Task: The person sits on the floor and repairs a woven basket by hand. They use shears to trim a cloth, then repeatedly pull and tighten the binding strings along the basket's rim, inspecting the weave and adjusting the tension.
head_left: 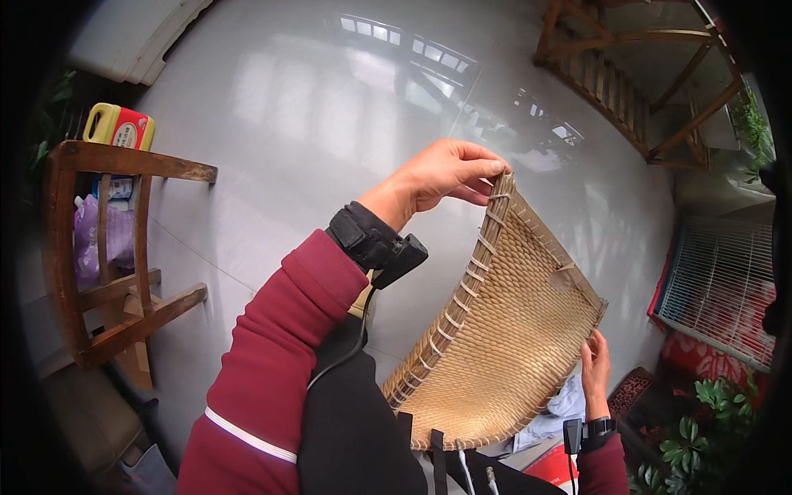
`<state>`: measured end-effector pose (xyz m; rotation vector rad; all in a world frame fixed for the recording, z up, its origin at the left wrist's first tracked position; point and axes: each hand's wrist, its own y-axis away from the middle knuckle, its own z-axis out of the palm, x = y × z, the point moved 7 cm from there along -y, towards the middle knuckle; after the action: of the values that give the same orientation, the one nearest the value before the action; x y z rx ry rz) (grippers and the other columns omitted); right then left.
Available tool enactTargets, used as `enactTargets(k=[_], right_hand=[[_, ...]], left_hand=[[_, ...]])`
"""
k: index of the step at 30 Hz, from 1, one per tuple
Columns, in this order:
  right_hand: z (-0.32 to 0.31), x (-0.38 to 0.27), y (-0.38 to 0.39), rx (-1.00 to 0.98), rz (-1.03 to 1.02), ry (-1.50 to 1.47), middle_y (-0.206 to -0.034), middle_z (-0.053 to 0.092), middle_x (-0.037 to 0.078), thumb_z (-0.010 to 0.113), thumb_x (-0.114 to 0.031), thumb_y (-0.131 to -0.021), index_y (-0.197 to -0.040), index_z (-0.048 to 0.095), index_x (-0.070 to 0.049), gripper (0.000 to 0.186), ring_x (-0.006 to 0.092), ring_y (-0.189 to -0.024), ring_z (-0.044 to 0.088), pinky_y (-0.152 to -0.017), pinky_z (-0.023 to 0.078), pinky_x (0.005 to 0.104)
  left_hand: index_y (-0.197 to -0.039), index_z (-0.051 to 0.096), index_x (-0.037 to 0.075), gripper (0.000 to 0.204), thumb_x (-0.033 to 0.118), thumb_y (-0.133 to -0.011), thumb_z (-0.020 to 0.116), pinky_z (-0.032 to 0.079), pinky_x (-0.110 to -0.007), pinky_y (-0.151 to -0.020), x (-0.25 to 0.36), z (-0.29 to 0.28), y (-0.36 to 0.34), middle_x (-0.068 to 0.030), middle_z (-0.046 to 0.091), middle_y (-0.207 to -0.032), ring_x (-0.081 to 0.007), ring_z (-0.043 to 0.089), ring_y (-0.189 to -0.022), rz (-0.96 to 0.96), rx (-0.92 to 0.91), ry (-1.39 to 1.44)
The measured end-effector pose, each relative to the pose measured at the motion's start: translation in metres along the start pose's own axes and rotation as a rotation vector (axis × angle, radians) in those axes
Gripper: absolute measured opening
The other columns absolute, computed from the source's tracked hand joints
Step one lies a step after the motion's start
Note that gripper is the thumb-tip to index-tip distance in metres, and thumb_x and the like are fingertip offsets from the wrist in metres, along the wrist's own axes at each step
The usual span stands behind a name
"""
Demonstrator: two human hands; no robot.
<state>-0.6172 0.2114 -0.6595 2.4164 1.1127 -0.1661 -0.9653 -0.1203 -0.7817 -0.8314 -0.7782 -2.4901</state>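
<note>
A woven winnowing basket (507,330) in straw colour is tilted above my lap. Pale cord binds its thick rim, and a flat strip runs along its far right edge. At the upper corner, my left hand (433,177) pinches the end of the rim between thumb and fingers. Lower down on the right, my right hand (596,375) is closed at the other corner, its fingers partly hidden by the basket. A small worn patch (565,279) shows on the weave near the strip. Black straps with small devices sit on both wrists.
To the left stands a wooden chair (70,247) with a purple bag (103,239) behind its slats and a yellow jug (124,128) beyond. Wooden furniture (643,91) is at the far right, above a wire rack (718,280) and leafy plants (693,445). Grey floor (272,99) lies ahead.
</note>
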Motion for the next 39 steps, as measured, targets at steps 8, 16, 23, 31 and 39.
enactTargets(k=[8, 16, 23, 31, 39], right_hand=[[0.088, -0.451, 0.076, -0.094, -0.165, -0.489, -0.122, 0.054, 0.013, 0.073, -0.012, -0.082, -0.144, 0.031, -0.002, 0.076, 0.0184, -0.106, 0.059, -0.087, 0.052, 0.0321], [0.118, -0.444, 0.078, 0.197, -0.179, -0.376, -0.125, 0.053, 0.014, 0.068, 0.002, -0.081, -0.143, 0.026, 0.003, 0.075, 0.0198, -0.113, 0.056, -0.095, 0.048, 0.032], [0.067, -0.394, 0.088, 0.244, -0.223, -0.592, -0.132, 0.05, 0.015, 0.062, 0.006, -0.085, -0.143, 0.027, 0.004, 0.068, 0.0208, -0.119, 0.052, -0.101, 0.043, 0.0333], [0.044, -0.327, 0.111, 0.224, -0.063, -0.816, -0.137, 0.046, 0.017, 0.052, -0.01, -0.096, -0.14, 0.033, 0.006, 0.051, 0.0244, -0.123, 0.05, -0.104, 0.042, 0.0361], [0.06, -0.329, 0.162, 0.235, 0.014, -0.556, -0.134, 0.046, 0.016, 0.064, 0.007, -0.083, -0.144, 0.02, 0.0, 0.076, 0.0237, -0.122, 0.05, -0.102, 0.042, 0.036]], left_hand=[[-0.114, 0.065, 0.001, 0.027, 0.016, -0.091, 0.064, 0.057, -0.029, -0.078, 0.123, 0.005, 0.134, -0.0066, 0.068, -0.101, -0.0145, 0.066, -0.092, 0.166, -0.381, 0.128], [-0.12, 0.062, 0.0, 0.034, 0.018, -0.091, 0.064, 0.054, -0.029, -0.081, 0.082, 0.003, 0.116, -0.0082, 0.067, -0.107, -0.0154, 0.064, -0.096, 0.272, -0.571, 0.187], [-0.149, 0.029, 0.012, 0.067, 0.017, -0.09, 0.061, 0.035, -0.038, -0.109, 0.029, 0.076, 0.122, -0.0166, 0.044, -0.141, -0.028, 0.042, -0.131, 0.628, -0.755, -0.159], [-0.138, 0.044, 0.004, 0.062, 0.018, -0.083, 0.07, 0.042, -0.038, -0.102, 0.005, 0.111, 0.111, -0.0222, 0.052, -0.125, -0.0341, 0.052, -0.117, 0.712, -0.539, -0.147], [-0.145, 0.038, 0.012, 0.074, 0.017, -0.08, 0.072, 0.037, -0.038, -0.106, 0.002, 0.13, 0.13, -0.0169, 0.045, -0.133, -0.0309, 0.044, -0.124, 0.769, -0.68, -0.245]])
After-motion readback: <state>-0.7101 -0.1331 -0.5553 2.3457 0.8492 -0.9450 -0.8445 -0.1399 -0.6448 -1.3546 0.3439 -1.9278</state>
